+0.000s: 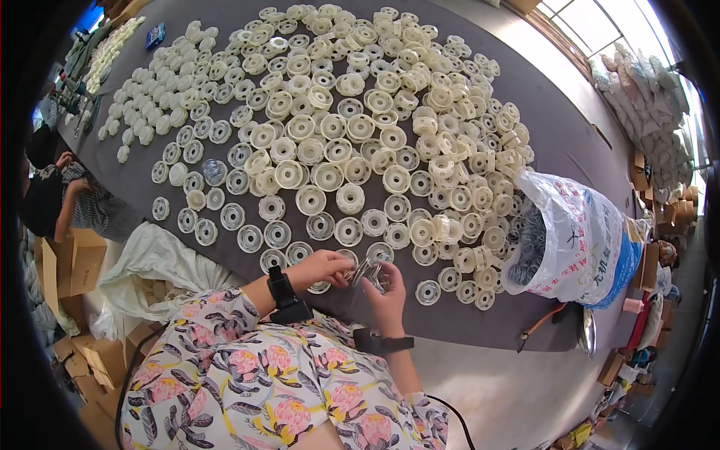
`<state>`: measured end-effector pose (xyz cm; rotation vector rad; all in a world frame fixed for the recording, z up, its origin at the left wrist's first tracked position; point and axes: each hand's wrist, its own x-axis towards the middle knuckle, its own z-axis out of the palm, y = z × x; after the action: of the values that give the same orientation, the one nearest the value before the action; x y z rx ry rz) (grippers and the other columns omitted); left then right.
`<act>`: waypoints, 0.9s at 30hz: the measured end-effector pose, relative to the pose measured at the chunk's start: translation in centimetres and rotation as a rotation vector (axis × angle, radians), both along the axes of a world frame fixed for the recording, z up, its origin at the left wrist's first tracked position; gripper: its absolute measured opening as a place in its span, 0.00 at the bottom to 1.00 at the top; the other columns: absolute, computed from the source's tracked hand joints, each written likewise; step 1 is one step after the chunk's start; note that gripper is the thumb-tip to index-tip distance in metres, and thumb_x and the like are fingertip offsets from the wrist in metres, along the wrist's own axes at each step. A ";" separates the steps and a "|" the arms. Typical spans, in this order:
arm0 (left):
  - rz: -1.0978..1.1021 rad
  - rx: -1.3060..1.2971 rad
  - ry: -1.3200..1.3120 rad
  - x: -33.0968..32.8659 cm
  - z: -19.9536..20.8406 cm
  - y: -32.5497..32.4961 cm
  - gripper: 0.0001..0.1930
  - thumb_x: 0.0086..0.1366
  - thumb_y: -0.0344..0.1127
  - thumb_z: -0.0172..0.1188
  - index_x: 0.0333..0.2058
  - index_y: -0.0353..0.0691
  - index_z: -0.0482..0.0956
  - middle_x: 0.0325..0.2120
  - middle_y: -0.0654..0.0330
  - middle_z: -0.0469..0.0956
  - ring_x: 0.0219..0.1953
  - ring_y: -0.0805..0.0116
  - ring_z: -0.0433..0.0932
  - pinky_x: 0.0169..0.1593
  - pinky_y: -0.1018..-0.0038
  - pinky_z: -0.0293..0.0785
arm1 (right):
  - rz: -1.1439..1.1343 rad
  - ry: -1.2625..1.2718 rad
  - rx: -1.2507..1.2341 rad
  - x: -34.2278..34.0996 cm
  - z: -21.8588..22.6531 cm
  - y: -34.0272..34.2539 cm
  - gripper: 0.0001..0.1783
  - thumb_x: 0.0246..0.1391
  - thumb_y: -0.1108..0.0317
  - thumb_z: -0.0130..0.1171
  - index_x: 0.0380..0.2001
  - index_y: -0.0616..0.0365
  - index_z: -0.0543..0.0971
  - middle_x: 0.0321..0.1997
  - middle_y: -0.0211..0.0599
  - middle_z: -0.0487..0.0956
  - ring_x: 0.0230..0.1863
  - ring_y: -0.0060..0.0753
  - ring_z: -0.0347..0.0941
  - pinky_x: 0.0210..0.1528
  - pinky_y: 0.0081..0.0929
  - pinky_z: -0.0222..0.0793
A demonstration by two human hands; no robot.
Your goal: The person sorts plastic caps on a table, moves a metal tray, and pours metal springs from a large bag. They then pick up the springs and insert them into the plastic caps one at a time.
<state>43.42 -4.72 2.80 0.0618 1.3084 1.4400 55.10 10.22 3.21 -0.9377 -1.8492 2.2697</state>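
Note:
Over the table's near edge, my right hand (pixel 386 295) is closed round a few shiny metal wire rings (pixel 369 270). My left hand (pixel 327 268) meets it from the left, its fingers pinched at the same rings; exactly what they grip is too small to make out. Just beyond both hands lie round cream plastic wheel-like parts with a centre hole, such as one part (pixel 348 231). Several near ones look shiny around the hub, like this part (pixel 277 234). A metal coil (pixel 215 172) rests among the parts at the left.
Cream parts are heaped across the grey-covered table (pixel 480 330). A white-and-blue plastic bag (pixel 574 244) lies open at the right, holding grey metal coils (pixel 531 234). Beside it is an orange-handled tool (pixel 541 324). A white sack (pixel 157 259) and cardboard box (pixel 79 262) stand left, near another person (pixel 60 187).

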 end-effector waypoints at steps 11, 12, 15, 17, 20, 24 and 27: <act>-0.055 -0.325 1.298 -2.5 -1.6 1.1 0.18 0.49 0.36 0.61 0.39 0.39 0.73 0.35 0.59 0.72 0.37 0.64 0.72 0.41 0.68 0.66 | -0.235 -0.066 0.504 0.7 -1.3 2.5 0.24 0.42 0.70 0.65 0.43 0.63 0.69 0.39 0.36 0.72 0.40 0.27 0.68 0.44 0.24 0.65; -0.072 -0.317 1.595 -2.7 -2.4 1.5 0.19 0.47 0.35 0.61 0.40 0.40 0.72 0.38 0.60 0.70 0.41 0.63 0.70 0.45 0.67 0.64 | -0.206 -0.060 0.487 0.8 -1.5 2.4 0.23 0.42 0.70 0.64 0.43 0.63 0.69 0.40 0.36 0.72 0.41 0.26 0.68 0.44 0.23 0.65; -0.211 -0.392 1.553 -2.6 -3.0 2.4 0.19 0.47 0.34 0.60 0.41 0.41 0.72 0.36 0.60 0.69 0.42 0.62 0.67 0.46 0.66 0.60 | -0.185 -0.066 0.446 0.7 -0.6 1.2 0.23 0.42 0.70 0.65 0.43 0.63 0.70 0.39 0.35 0.72 0.39 0.26 0.70 0.42 0.23 0.66; -0.322 -0.423 1.533 -2.4 -2.9 2.6 0.20 0.47 0.34 0.61 0.41 0.42 0.73 0.35 0.59 0.68 0.41 0.62 0.67 0.45 0.66 0.61 | -0.190 -0.080 0.382 0.6 -0.2 0.5 0.23 0.42 0.71 0.64 0.43 0.63 0.70 0.39 0.34 0.72 0.39 0.23 0.69 0.42 0.21 0.66; -0.439 -0.438 1.628 -2.2 -2.7 2.9 0.22 0.47 0.37 0.61 0.44 0.43 0.72 0.36 0.57 0.68 0.41 0.60 0.67 0.44 0.65 0.61 | -0.170 -0.096 0.309 0.6 -0.6 0.2 0.22 0.42 0.72 0.64 0.43 0.63 0.70 0.39 0.32 0.72 0.38 0.21 0.68 0.41 0.19 0.66; -0.355 -0.428 1.497 -2.8 -2.3 2.4 0.22 0.47 0.38 0.61 0.43 0.44 0.72 0.39 0.56 0.68 0.43 0.58 0.67 0.46 0.65 0.60 | -0.124 -0.072 0.337 0.5 -1.4 0.3 0.24 0.42 0.70 0.65 0.44 0.64 0.69 0.39 0.36 0.74 0.37 0.24 0.71 0.39 0.21 0.68; -0.094 -0.422 1.496 -4.8 -3.0 0.6 0.21 0.47 0.38 0.62 0.43 0.43 0.72 0.42 0.55 0.68 0.46 0.57 0.66 0.48 0.64 0.60 | -0.099 -0.070 0.363 0.4 -1.6 0.4 0.24 0.42 0.69 0.65 0.44 0.64 0.70 0.39 0.37 0.74 0.37 0.25 0.71 0.40 0.23 0.68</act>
<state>38.57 -4.13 -0.24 1.0553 2.7011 0.8737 55.49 10.57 1.63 -1.0275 -2.0927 1.7814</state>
